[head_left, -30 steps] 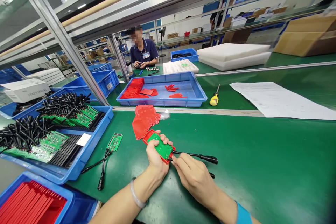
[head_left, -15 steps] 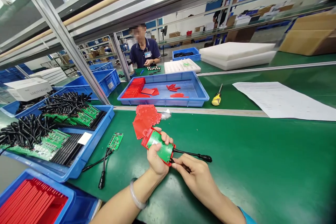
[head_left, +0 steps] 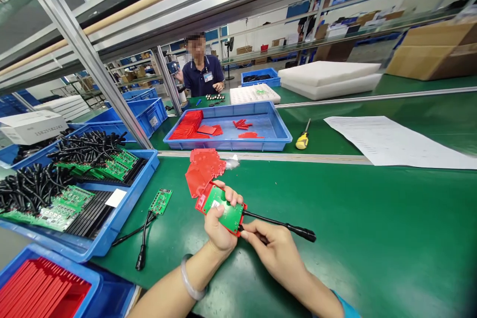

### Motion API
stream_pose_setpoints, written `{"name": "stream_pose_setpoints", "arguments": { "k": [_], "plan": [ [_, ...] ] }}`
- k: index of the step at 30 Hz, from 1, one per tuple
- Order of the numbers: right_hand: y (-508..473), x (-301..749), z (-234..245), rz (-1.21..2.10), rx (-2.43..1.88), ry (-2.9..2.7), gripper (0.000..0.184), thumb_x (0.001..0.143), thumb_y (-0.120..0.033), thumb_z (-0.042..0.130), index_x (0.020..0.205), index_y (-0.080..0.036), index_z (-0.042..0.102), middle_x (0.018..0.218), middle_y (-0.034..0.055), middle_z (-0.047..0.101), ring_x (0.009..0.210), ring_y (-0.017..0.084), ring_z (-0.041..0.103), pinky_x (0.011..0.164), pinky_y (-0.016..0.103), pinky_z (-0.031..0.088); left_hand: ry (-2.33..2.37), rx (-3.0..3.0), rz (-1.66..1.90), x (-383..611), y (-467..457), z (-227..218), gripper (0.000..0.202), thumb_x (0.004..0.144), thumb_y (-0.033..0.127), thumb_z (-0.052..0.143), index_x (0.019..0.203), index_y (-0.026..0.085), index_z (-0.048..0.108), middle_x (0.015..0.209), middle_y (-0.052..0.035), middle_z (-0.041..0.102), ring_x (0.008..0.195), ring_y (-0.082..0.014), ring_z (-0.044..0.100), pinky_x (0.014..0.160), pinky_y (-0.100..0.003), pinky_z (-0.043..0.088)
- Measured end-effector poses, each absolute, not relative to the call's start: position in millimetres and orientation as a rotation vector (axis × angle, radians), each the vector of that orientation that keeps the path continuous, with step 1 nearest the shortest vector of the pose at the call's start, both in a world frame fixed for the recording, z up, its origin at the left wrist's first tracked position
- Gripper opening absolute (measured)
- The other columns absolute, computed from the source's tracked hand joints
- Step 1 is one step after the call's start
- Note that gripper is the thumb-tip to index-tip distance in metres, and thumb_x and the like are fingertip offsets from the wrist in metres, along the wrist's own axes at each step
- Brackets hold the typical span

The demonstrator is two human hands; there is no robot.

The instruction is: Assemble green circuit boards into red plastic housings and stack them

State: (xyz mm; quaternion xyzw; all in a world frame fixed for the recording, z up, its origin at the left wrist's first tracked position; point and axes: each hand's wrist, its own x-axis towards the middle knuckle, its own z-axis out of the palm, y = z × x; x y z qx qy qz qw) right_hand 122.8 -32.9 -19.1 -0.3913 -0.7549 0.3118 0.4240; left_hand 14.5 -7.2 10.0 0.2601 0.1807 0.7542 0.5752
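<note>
Green bench [head_left: 365, 218] broad beside right hand [head_left: 278, 248]; pale strip [head_left: 316, 159] beyond.

From the wearer's head, close above and behind the left hand [head_left: 220, 234] and right hand [head_left: 275, 247], one view faces forward and down across the green bench [head_left: 354, 208] to a co-worker [head_left: 202, 73] beyond them.
</note>
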Motion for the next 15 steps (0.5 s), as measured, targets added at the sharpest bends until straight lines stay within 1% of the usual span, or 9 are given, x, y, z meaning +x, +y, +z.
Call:
{"name": "stream_pose_setpoints", "arguments": {
  "k": [4, 6, 7, 9, 11, 13, 15],
  "plan": [
    [-39.5, 117.4, -23.8, 0.292, -0.948, -2.084, 0.033, 0.096, -0.015, 0.029, 0.073, -0.017, 0.054, 0.064, 0.0045, 0.056, 0.054, 0.016, 0.052, 0.052, 0.027, 0.038, 0.486, 0.731, 1.792, 14.9, -11.3, 1.9, 0.034, 0.063, 0.030, 0.059, 0.096, 0.022, 0.055, 0.074, -0.0022, 0.041, 0.066, -0.0158, 0.039, 0.070, -0.032, 0.037],
    [-40.2, 116.4, -27.8, 0.133, -1.006, -2.189, 0.038, 0.096, -0.012, 0.024, 0.070, -0.017, 0.052, 0.061, 0.0049, 0.054, 0.052, 0.016, 0.051, 0.050, 0.028, 0.037, 0.524, 0.833, 1.755, 15.5, -13.7, -4.0, 0.034, 0.064, 0.031, 0.062, 0.096, 0.021, 0.056, 0.075, -0.0036, 0.045, 0.069, -0.0170, 0.041, 0.072, -0.033, 0.037],
    [-39.5, 116.9, -29.3, 0.109, -1.027, -2.226, 0.039, 0.096, -0.012, 0.023, 0.069, -0.017, 0.051, 0.060, 0.0046, 0.053, 0.050, 0.016, 0.050, 0.049, 0.028, 0.036, 0.534, 0.870, 1.724, 15.7, -14.1, -6.4, 0.034, 0.064, 0.030, 0.063, 0.096, 0.020, 0.057, 0.075, -0.0042, 0.046, 0.070, -0.0174, 0.042, 0.073, -0.033, 0.037],
    [-37.0, 120.2, -30.1, 0.180, -1.013, -2.257, 0.040, 0.097, -0.015, 0.023, 0.070, -0.017, 0.052, 0.060, 0.0041, 0.054, 0.050, 0.016, 0.051, 0.048, 0.027, 0.036, 0.513, 0.861, 1.673, 15.6, -12.5, -8.8, 0.034, 0.064, 0.029, 0.063, 0.096, 0.019, 0.057, 0.075, -0.0042, 0.047, 0.070, -0.0169, 0.042, 0.073, -0.033, 0.037],
    [-34.6, 126.1, -26.7, 0.338, -0.959, -2.242, 0.036, 0.098, -0.019, 0.027, 0.074, -0.017, 0.055, 0.064, 0.0038, 0.057, 0.055, 0.016, 0.054, 0.050, 0.026, 0.039, 0.442, 0.729, 1.639, 14.3, -7.9, -8.1, 0.031, 0.065, 0.025, 0.060, 0.095, 0.019, 0.057, 0.073, -0.0025, 0.044, 0.067, -0.0147, 0.040, 0.071, -0.031, 0.037],
    [-33.5, 134.1, -19.2, 0.463, -0.911, -2.213, 0.028, 0.098, -0.023, 0.035, 0.083, -0.018, 0.059, 0.071, 0.0040, 0.060, 0.063, 0.017, 0.058, 0.055, 0.026, 0.042, 0.379, 0.545, 1.593, 11.6, -2.2, -5.4, 0.029, 0.065, 0.022, 0.055, 0.093, 0.019, 0.056, 0.072, -0.0008, 0.040, 0.064, -0.0123, 0.038, 0.069, -0.029, 0.037],
    [-32.9, 142.8, -10.0, 0.472, -0.903, -2.147, 0.020, 0.096, -0.026, 0.043, 0.089, -0.018, 0.060, 0.072, 0.0030, 0.061, 0.062, 0.016, 0.058, 0.056, 0.026, 0.042, 0.360, 0.418, 1.551, 8.4, 2.3, -2.6, 0.028, 0.064, 0.021, 0.053, 0.092, 0.020, 0.055, 0.073, 0.0000, 0.038, 0.062, -0.0112, 0.038, 0.068, -0.028, 0.037]
  ]
}}
